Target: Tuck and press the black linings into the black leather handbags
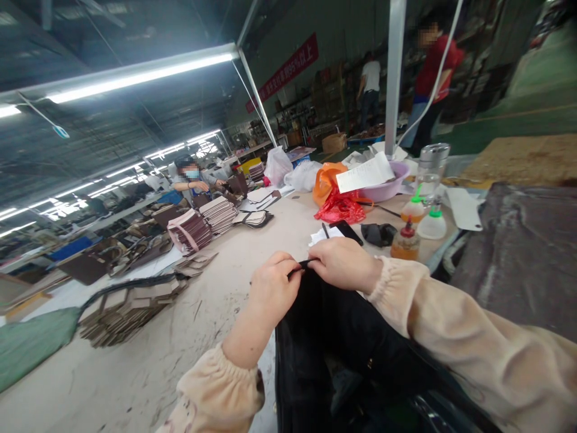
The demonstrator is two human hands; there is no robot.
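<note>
My left hand [276, 282] pinches one end of a narrow black strip [305, 263], fingers closed. Right beside it, my right hand [345, 263] grips the strip's other end between thumb and fingers. Only a short length shows between the two hands. Below them hangs a large black fabric piece [333, 331], open like a bag, its sides spread towards me. Whether the strip is part of this fabric, I cannot tell. Just behind my right hand lie white papers [319, 236] and a dark phone-like slab [349, 231].
Squeeze bottles [431, 224] and an amber bottle [406, 242] stand at right, near a clear jar [433, 168], a purple basin [383, 189] and a red plastic bag [339, 205]. Stacked brown pieces [130, 307] lie left on the table [180, 361]. A masked person [193, 180] works beyond.
</note>
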